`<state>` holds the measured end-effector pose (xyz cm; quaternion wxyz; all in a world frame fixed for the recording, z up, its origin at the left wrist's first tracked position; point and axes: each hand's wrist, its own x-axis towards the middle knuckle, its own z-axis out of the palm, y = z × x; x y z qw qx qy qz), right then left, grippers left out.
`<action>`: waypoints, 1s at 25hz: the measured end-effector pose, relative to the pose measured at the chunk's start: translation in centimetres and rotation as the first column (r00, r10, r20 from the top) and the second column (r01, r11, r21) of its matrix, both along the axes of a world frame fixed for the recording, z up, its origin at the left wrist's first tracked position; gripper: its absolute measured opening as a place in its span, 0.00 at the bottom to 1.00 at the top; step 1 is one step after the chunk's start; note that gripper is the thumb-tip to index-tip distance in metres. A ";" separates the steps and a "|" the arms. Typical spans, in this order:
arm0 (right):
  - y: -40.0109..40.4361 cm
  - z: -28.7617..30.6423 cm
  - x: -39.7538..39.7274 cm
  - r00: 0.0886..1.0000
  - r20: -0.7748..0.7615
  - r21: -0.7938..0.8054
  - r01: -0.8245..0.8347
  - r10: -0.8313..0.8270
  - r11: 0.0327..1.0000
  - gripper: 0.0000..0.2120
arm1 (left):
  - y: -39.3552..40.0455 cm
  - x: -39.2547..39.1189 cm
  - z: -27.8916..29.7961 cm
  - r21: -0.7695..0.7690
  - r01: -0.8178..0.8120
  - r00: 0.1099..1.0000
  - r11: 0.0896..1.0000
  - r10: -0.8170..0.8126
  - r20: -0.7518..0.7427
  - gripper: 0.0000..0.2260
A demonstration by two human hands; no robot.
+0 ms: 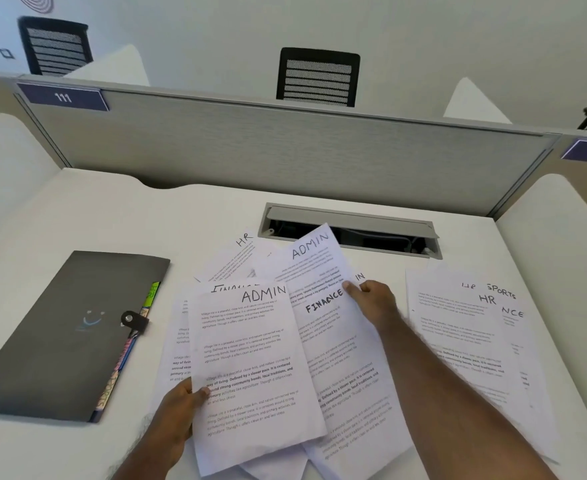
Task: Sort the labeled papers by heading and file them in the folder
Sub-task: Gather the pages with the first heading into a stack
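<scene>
My left hand (181,410) grips the left edge of a sheet headed ADMIN (250,368), lifted over the middle pile. My right hand (371,303) pinches the edge of a second ADMIN sheet (312,258) that tilts up toward the back. Under them lie a FINANCE sheet (340,358), another FINANCE sheet (229,288) mostly covered, and an HR sheet (240,254) farther back. A separate stack (465,334) on the right shows HR, SPORTS and part of FINANCE headings. The dark grey expanding folder (67,334) lies closed on the left, coloured tabs peeking from its right edge.
The white desk (60,216) ends at a grey partition (285,147) at the back. An open cable tray (354,232) is set into the desk just behind the papers. Black chairs (318,77) stand beyond the partition.
</scene>
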<state>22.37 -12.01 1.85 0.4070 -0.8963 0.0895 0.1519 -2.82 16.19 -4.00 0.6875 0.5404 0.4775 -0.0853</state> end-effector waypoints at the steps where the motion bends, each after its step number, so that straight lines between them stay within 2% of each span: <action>1: -0.2 0.5 0.0 0.998 0.065 -0.018 -0.001 0.002 1.000 0.16 | 0.0 0.0 0.2 0.001 0.001 1.000 1.000 -0.001 0.000 0.09; 3: -0.4 2.0 0.0 0.981 0.192 -0.057 0.001 0.010 0.998 0.12 | 0.0 0.0 0.3 0.009 0.007 1.000 1.000 -0.007 -0.003 0.09; 8: -1.3 5.3 0.3 0.934 0.357 -0.115 0.035 0.008 0.993 0.13 | 0.0 0.0 0.4 0.025 0.010 1.000 1.000 -0.010 -0.006 0.08; 10: -1.8 6.3 0.2 0.881 0.473 -0.121 0.066 -0.001 0.991 0.12 | -0.1 0.0 0.5 0.026 0.015 1.000 1.000 -0.015 0.000 0.08; 13: -2.3 8.8 0.0 0.755 0.646 0.059 0.095 -0.111 0.994 0.09 | -0.2 0.1 0.6 0.036 0.024 1.000 0.999 -0.024 0.004 0.08; 15: -2.5 10.6 0.2 0.676 0.692 0.234 0.124 -0.254 0.964 0.09 | -0.3 0.2 0.6 0.040 0.024 1.000 0.999 -0.025 0.016 0.09; 17: -2.7 11.6 0.7 0.638 0.643 0.419 0.170 -0.424 0.892 0.10 | -0.3 0.2 0.6 0.040 0.023 0.999 0.999 -0.024 0.024 0.09; 20: -2.9 11.7 1.3 0.688 0.439 0.644 0.208 -0.578 0.736 0.09 | -0.4 0.3 0.5 0.035 0.041 0.998 0.999 -0.043 0.052 0.10; 23: -2.2 10.1 0.0 0.825 0.293 0.662 0.190 -0.484 0.725 0.03 | -0.7 0.3 0.8 0.030 0.044 0.997 0.999 -0.046 0.066 0.10; 25: -1.0 8.1 -2.3 0.917 0.136 0.644 0.205 -0.374 0.737 0.03 | -1.0 0.6 1.2 0.017 0.057 0.995 0.998 -0.059 0.086 0.10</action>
